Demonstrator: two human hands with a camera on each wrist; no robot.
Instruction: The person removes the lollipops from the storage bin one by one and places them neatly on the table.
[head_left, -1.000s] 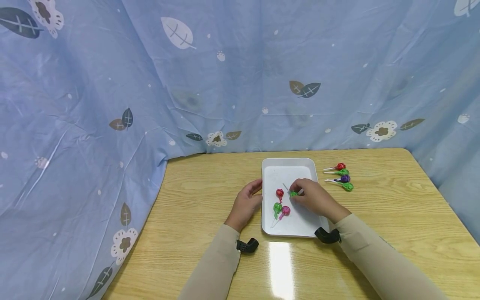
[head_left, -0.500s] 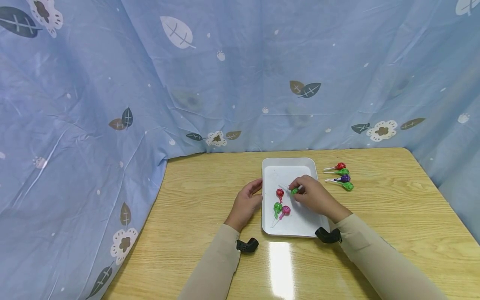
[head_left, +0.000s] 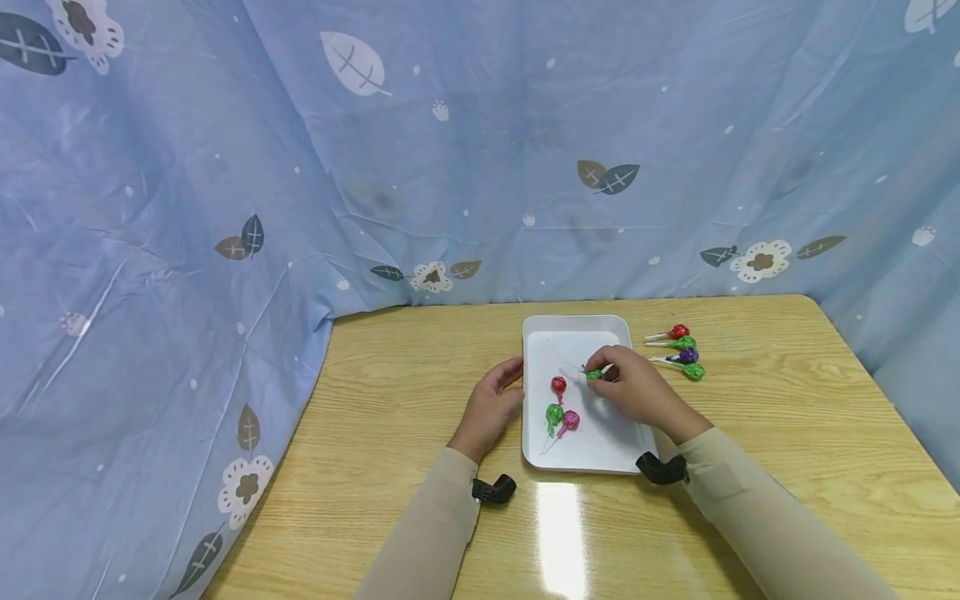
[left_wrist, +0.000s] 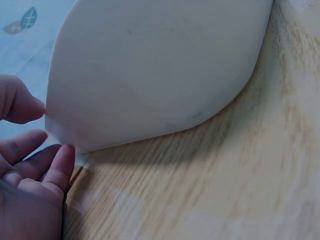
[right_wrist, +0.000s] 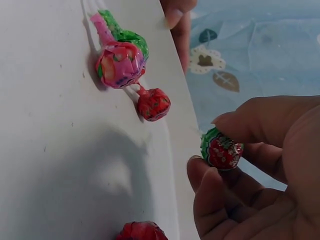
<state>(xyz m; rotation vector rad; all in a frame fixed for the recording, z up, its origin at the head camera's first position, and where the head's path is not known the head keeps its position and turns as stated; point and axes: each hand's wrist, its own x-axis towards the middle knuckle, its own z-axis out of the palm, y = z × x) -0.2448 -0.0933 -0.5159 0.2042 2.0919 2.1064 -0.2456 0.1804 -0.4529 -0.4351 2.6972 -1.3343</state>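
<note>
My right hand (head_left: pixel 637 387) pinches a green-wrapped lollipop (head_left: pixel 593 375) above the white tray (head_left: pixel 615 446), its stick pointing to the upper left. In the right wrist view the lollipop's head (right_wrist: pixel 223 150) shows green and dark red between thumb and fingers. Inside the tray lie a red lollipop (head_left: pixel 558 385), a green one (head_left: pixel 554 413) and a pink one (head_left: pixel 572 419). Another red head (right_wrist: pixel 142 231) appears at the bottom of the right wrist view; my hand hides it from the head camera. My left hand (head_left: pixel 489 410) rests against the tray's left wall, fingers loosely bent.
Several lollipops lie in a column on the wooden table (head_left: pixel 405 400) right of the tray, including a red one (head_left: pixel 679 331) and a purple one (head_left: pixel 687 356). A blue patterned curtain (head_left: pixel 480 167) hangs behind the table.
My right hand has lifted the green lollipop and moved it slightly away from me and to the right. The left hand and the other lollipops stay where they were.
</note>
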